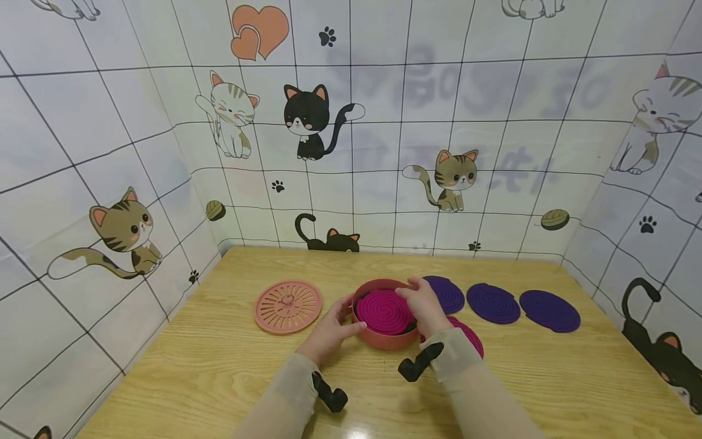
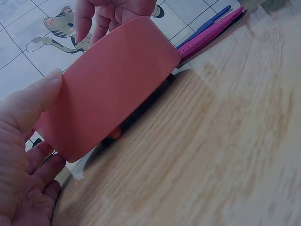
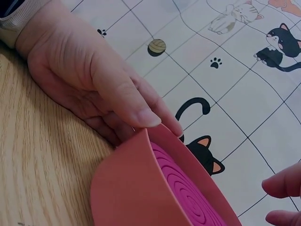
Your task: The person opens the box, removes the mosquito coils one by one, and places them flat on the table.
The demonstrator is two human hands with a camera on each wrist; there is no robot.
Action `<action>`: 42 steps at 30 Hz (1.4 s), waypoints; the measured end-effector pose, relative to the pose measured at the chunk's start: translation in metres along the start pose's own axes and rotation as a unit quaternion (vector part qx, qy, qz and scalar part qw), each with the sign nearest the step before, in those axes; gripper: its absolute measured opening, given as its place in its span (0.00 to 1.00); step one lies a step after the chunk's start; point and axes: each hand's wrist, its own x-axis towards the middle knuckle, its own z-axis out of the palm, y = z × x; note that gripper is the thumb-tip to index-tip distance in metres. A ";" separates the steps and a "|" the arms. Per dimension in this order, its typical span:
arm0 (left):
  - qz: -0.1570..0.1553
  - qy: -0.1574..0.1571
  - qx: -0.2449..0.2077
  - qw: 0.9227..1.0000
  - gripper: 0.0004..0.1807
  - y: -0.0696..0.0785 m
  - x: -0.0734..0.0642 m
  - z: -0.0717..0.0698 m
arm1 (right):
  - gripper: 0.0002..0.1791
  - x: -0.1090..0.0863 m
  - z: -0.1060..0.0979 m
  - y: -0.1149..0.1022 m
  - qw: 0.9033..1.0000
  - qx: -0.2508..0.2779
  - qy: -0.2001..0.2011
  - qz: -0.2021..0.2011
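A round coral container (image 1: 386,341) stands on the table with a magenta spiral coaster (image 1: 384,311) inside it. My left hand (image 1: 331,329) grips the container's left side, thumb near the rim and fingers around the wall; the right wrist view shows that thumb on the rim. Over the right rim hovers my right hand (image 1: 426,305), close to the coaster, fingers loosely bent with nothing held. Its fingertips (image 3: 284,186) appear apart from the container in the right wrist view. Partly hidden by the right forearm, a second magenta coaster (image 1: 467,336) lies on the table.
A slotted coral lid (image 1: 287,314) with a small knob lies left of the container. Three purple coasters (image 1: 493,303) lie in a row at the back right. A cat-printed cloth wall (image 1: 378,183) surrounds the wooden table (image 1: 208,366).
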 end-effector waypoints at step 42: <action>0.016 -0.017 -0.031 0.999 0.42 0.000 -0.001 0.001 | 0.29 -0.002 0.016 0.003 0.993 0.075 0.053 -0.070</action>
